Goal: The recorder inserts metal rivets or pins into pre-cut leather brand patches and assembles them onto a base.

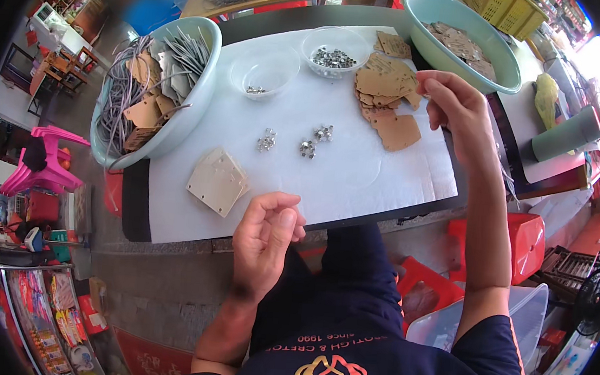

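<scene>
The right hand (455,108) is held next to the loose pile of brown flat pieces (389,89), with its fingers bent and the thumb close to them; whether something small is pinched there cannot be told. The left hand (266,238) is loosely curled by the front edge of the white sheet (214,110), and nothing can be seen in it. Just beside it, some pale flat pieces (217,181) are stacked on the sheet.

That stack could be knocked crooked if it is bumped by the left hand. The small shiny bits (308,149) could be scattered if they are brushed. Brown pieces could be made to slide if one is pulled from below.

Letters are printed upside down on the dark shirt (385,363), with a gold and red shape. On the flat pieces, no words can be read.
</scene>
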{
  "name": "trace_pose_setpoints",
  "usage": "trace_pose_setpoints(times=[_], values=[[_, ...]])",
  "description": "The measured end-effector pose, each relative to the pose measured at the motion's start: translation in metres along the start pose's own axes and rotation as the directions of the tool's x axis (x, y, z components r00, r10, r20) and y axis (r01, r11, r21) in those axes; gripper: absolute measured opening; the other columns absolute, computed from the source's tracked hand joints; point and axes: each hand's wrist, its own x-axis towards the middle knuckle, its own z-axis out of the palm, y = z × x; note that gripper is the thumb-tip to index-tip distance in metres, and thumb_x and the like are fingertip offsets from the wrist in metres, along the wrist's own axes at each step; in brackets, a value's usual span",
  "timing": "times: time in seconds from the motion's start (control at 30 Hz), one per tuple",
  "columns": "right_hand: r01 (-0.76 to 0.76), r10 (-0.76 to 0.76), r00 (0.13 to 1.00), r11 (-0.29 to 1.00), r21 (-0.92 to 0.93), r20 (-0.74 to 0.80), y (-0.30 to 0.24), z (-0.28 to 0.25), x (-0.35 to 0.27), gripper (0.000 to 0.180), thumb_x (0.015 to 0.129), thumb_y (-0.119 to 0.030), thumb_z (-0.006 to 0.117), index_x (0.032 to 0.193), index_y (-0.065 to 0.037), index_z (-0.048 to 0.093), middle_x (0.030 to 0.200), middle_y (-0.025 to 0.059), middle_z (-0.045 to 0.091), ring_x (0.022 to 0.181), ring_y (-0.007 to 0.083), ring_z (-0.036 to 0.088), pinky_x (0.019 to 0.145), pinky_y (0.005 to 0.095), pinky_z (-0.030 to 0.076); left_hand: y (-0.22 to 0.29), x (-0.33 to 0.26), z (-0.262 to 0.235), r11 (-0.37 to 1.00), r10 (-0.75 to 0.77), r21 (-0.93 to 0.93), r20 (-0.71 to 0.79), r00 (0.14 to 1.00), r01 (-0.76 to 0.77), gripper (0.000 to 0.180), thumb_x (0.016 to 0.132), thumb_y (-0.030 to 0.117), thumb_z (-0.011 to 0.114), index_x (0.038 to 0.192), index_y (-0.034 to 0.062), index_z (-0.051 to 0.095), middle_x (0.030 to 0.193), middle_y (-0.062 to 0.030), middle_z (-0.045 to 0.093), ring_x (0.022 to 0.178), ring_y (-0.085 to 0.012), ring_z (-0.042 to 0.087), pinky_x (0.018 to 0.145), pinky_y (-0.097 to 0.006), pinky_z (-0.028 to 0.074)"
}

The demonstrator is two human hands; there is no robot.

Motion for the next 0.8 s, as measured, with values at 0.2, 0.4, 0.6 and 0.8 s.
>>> trace_pose_setpoints(times=[0.2,0.4,0.6,0.8], values=[[0.230,-0.223,0.970,0.733,-0.640,0.093,0.029,-0.001,0.039,0.027,0.085,-0.020,0.065,0.105,-0.001,0.067,0.097,0.0124,0.065,0.077,0.0248,0.063,0.074,0.0349,0.050,-0.005,-0.006,-0.005,0.998,-0.060,0.016,0.012,0.998,0.060,0.018,0.099,0.012,0.051,0.111,0.0001,0.055,0.084,-0.0058,0.059,0.073,-0.0099,0.055,0.067,-0.024,0.046],[0.376,-0.141,0.926,0.427,-0.823,0.349,0.028,0.013,0.053,0.037,0.080,-0.032,0.069,0.104,-0.003,0.067,0.107,0.0145,0.064,0.100,0.0320,0.061,0.087,0.0401,0.046,-0.008,-0.007,-0.007,0.995,-0.052,0.092,0.054,0.997,0.047,0.020,0.098,0.009,0.053,0.115,0.0000,0.054,0.085,-0.0051,0.060,0.075,-0.0088,0.055,0.069,-0.023,0.048],[0.382,-0.195,0.924,0.428,-0.819,0.329,0.017,0.017,0.048,0.046,0.076,-0.026,0.073,0.115,-0.005,0.062,0.107,0.0133,0.059,0.101,0.0321,0.060,0.089,0.0393,0.047,-0.015,-0.009,-0.011,0.993,-0.079,0.096,0.054,0.995,0.074,0.020,0.097,0.009,0.055,0.115,-0.0001,0.054,0.086,-0.0050,0.061,0.076,-0.0080,0.057,0.070,-0.023,0.049],[0.283,-0.202,0.959,0.627,-0.726,0.200,0.016,0.002,0.034,0.022,0.085,-0.011,0.065,0.104,0.000,0.063,0.088,0.0066,0.062,0.073,0.0148,0.058,0.069,0.0285,0.048,-0.016,-0.007,-0.011,0.996,-0.034,0.090,0.085,0.996,0.026,0.019,0.098,0.011,0.053,0.114,0.0004,0.055,0.087,-0.0042,0.061,0.077,-0.0081,0.058,0.071,-0.024,0.050]])
